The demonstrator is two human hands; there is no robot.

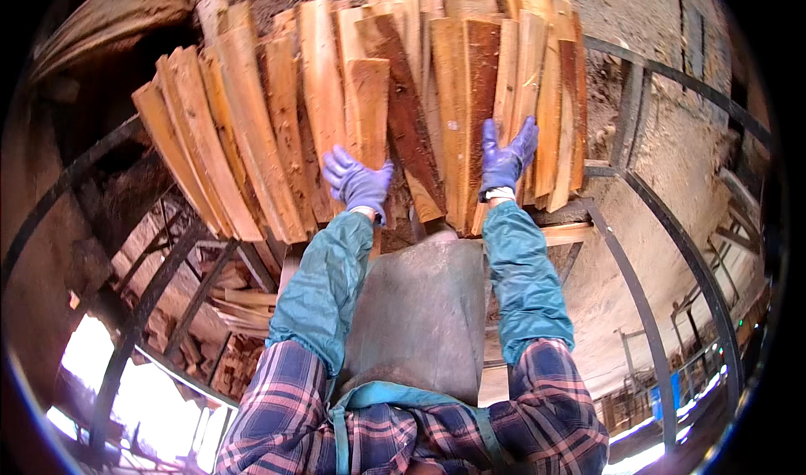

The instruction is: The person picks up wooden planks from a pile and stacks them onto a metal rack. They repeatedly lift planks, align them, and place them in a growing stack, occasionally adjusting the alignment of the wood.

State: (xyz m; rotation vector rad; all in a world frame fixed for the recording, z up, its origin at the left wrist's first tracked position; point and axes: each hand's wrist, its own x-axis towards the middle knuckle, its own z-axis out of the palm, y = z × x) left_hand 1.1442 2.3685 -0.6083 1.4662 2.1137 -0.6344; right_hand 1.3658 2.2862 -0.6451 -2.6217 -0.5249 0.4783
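Observation:
Many rough-sawn wooden planks [321, 72] stand side by side in a wide stack in front of me, pale yellow to reddish brown. My left hand [361, 183], in a purple glove, lies with its fingers spread against the lower part of a shorter orange-brown board [368, 97]. To the right, my right hand [506, 158] wears the same kind of glove. Its thumb and fingers are stretched apart in a V at the foot of a narrow light plank [527, 64]. Neither hand visibly grips a board. A dark brown slanting plank [403, 89] leans between them.
Black metal frame bars [645, 299] run along both sides. My grey apron [420, 315] hangs near the stack's lower edge. More wood pieces [243, 307] lie low on the left. A brown cloth [117, 22] hangs at the upper left, and a blue object [663, 398] stands at the lower right.

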